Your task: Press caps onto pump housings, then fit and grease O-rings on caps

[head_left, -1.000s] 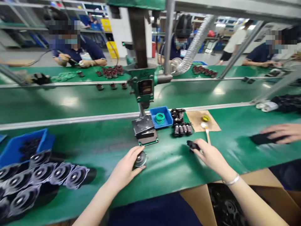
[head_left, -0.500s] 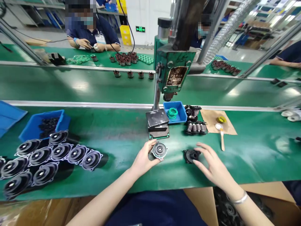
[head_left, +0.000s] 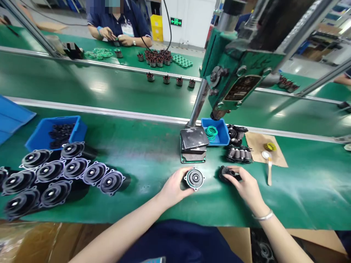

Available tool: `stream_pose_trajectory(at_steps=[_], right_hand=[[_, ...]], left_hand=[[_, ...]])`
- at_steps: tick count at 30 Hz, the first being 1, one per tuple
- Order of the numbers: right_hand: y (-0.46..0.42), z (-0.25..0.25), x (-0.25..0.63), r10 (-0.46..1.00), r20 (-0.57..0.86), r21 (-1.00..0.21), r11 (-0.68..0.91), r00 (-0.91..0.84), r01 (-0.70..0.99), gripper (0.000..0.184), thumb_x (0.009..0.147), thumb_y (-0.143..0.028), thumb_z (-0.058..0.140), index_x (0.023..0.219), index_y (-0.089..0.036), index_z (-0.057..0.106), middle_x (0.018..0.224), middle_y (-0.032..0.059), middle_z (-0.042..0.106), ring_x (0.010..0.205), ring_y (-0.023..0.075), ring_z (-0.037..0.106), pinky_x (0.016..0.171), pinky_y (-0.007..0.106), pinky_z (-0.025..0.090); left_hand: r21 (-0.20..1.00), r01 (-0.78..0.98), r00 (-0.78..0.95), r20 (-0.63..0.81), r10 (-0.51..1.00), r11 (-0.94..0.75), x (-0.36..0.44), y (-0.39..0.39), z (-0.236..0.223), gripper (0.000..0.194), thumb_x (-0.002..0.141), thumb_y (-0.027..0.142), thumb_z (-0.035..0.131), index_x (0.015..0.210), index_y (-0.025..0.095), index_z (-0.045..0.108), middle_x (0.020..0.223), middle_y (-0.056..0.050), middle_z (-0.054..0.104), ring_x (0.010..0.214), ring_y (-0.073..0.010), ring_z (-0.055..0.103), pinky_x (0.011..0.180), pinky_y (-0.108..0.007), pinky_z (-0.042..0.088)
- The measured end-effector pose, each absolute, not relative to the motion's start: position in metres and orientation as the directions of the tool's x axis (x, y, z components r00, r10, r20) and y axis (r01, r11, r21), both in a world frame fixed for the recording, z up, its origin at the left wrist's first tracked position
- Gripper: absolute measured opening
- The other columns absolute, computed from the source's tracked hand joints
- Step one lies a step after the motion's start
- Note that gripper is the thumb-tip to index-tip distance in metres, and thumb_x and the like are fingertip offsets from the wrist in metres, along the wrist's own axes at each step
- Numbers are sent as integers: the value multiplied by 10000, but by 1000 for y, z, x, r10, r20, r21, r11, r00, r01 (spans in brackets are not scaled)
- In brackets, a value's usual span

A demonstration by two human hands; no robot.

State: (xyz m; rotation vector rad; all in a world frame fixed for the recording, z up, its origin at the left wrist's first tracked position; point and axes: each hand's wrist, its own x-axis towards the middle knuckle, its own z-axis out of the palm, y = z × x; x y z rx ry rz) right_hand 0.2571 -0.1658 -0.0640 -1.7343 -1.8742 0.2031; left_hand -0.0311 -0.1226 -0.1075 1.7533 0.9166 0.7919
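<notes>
Our right hand [head_left: 246, 183] has closed its thumb and fingers onto one black part [head_left: 225, 174], where they were spread around it before. Our left hand [head_left: 174, 187] grips one round housing [head_left: 195, 178] between thumb and fingers, just in front of the press base [head_left: 193, 155]. To our left we count ten housings [head_left: 110, 182], one cut by the view's edge, beside one blue bin [head_left: 79, 130]; a second bin [head_left: 224, 137] holds green rings [head_left: 211, 133], too overlapped to count.

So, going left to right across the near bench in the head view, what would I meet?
Cut-off blue object, blue bin, left hand, round part in its grip, black part, right hand holding it, wooden-handled tool.
</notes>
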Motion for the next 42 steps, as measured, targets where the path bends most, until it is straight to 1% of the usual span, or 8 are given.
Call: stream_pose_trajectory(at_steps=[3, 5, 8, 11, 20, 35, 39, 42], right_hand=[[-161, -37, 221, 942, 333, -500, 155, 24, 852, 254, 911, -437, 608, 879, -187, 574, 974, 32, 702, 818, 130, 679, 750, 246, 554], [-159, -21, 192, 933, 358, -501, 217, -28, 838, 194, 903, -379, 636, 894, -196, 572, 966, 16, 695, 832, 115, 676, 767, 223, 551], [-157, -13, 156, 904, 403, -439, 330, -145, 836, 161, 906, -322, 642, 922, -189, 553, 930, 27, 675, 845, 120, 671, 765, 224, 549], [-154, -19, 140, 885, 416, -359, 373, -211, 856, 151, 917, -301, 625, 933, -183, 532, 907, 42, 658, 826, 131, 667, 734, 237, 551], [-158, -22, 134, 873, 420, -220, 362, -247, 906, 177, 911, -293, 636, 959, -179, 509, 942, 64, 664, 864, 155, 684, 722, 243, 553], [-158, -22, 136, 883, 398, -228, 359, -250, 905, 206, 898, -294, 658, 958, -181, 496, 956, 59, 664, 873, 150, 683, 721, 246, 552], [-158, -23, 135, 888, 388, -217, 349, -248, 912, 207, 909, -307, 640, 928, -182, 475, 949, 64, 651, 841, 144, 680, 682, 232, 546], [-158, -26, 132, 883, 392, -199, 355, -258, 914, 190, 927, -316, 608, 916, -185, 471, 907, 56, 637, 774, 131, 673, 634, 222, 535]], left_hand=[[936, 229, 501, 123, 856, -269, -30, -122, -104, 643, 736, 240, 802, 1287, 203, 472, 1293, -124, 632, 1205, -270, 622, 1055, -462, 497], [928, 244, 494, 131, 860, -282, -30, -121, -101, 636, 731, 246, 803, 1279, 208, 484, 1270, -112, 644, 1190, -269, 630, 1042, -451, 508], [919, 265, 488, 134, 863, -292, -31, -122, -100, 628, 729, 225, 796, 1277, 220, 490, 1249, -95, 654, 1179, -269, 635, 1024, -439, 523], [912, 255, 485, 166, 859, -320, -31, -123, -103, 637, 732, 191, 778, 1291, 220, 476, 1261, -93, 647, 1185, -271, 633, 1020, -436, 530], [907, 227, 489, 209, 847, -354, -31, -124, -108, 654, 747, 207, 779, 1307, 217, 440, 1281, -109, 637, 1197, -270, 631, 1028, -433, 535], [905, 202, 496, 234, 836, -374, -31, -124, -107, 628, 784, 230, 751, 1328, 219, 438, 1309, -118, 628, 1216, -272, 619, 1039, -434, 531], [912, 210, 492, 214, 844, -353, -32, -123, -107, 638, 783, 230, 749, 1337, 222, 433, 1301, -116, 628, 1207, -270, 623, 1038, -435, 532], [882, 194, 520, 279, 808, -430, -33, -123, -110, 681, 789, 190, 729, 1384, 250, 401, 1336, -112, 596, 1242, -258, 596, 1054, -418, 521]])
